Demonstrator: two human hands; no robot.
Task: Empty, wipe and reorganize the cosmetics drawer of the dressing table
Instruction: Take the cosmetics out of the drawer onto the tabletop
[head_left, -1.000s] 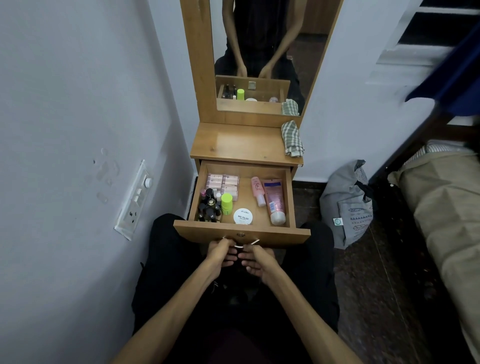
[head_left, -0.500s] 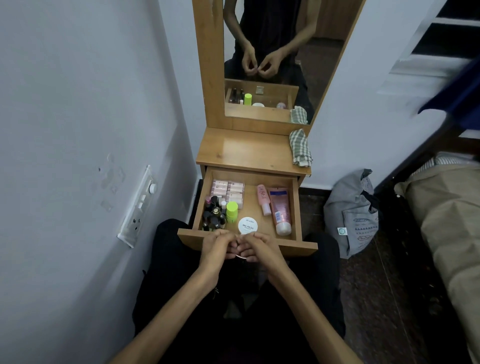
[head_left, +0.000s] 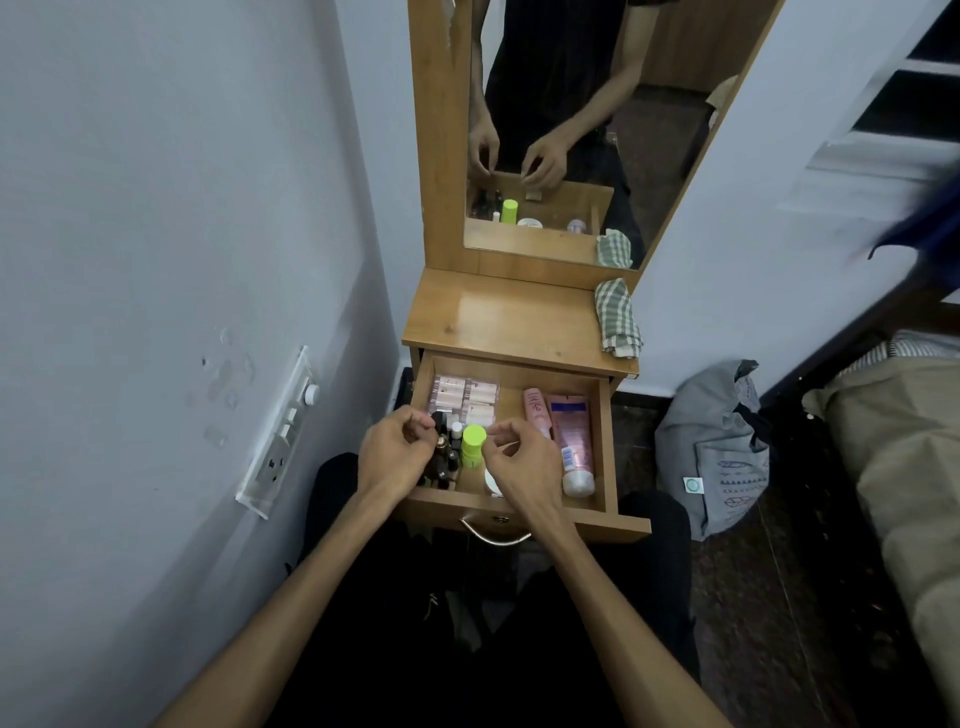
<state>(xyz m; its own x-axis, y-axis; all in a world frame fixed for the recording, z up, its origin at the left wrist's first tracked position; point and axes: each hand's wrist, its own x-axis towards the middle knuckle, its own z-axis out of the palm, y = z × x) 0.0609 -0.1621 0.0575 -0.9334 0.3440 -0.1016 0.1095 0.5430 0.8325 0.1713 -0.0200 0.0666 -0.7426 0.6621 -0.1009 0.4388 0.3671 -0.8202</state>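
Pulled out from the dressing table, the drawer (head_left: 608, 447): light wood, shallow and boxy, with a curved metal handle (head_left: 493, 535) on its front. Inside, along the back left, a row of pale pink boxes (head_left: 465, 397); in front of them a cluster of small dark bottles (head_left: 447, 462) and a lime-green capped bottle (head_left: 474, 444), upright. To the right, lying flat, a slim pink bottle (head_left: 535, 410) and a larger pink tube (head_left: 571, 441) with a white cap toward the drawer front. Partly hidden under the right wrist, a round white jar (head_left: 491, 483).

Hovering over the drawer's left half, left hand (head_left: 397, 449), fingers curled inward, fingertips close to the dark bottles; whether anything is held in that grip cannot be told. Beside it, right hand (head_left: 524, 457), fingers loosely curled, thumb and forefinger near the green cap, apparently holding nothing, though contact cannot be told. Both forearms crossing over the drawer front, blocking part of the contents.

Above the drawer, the glossy wooden surface (head_left: 498, 317), bare but for a folded checked cloth (head_left: 618, 319) at its right edge, hanging slightly over. Behind, a tall mirror (head_left: 571, 78) in a wooden frame, reflecting the hands and drawer. On the left wall, a white switch panel (head_left: 283, 436). On the dark floor to the right, a slumped grey fabric bag (head_left: 717, 452), and beyond it a bed (head_left: 904, 441) with beige covering.
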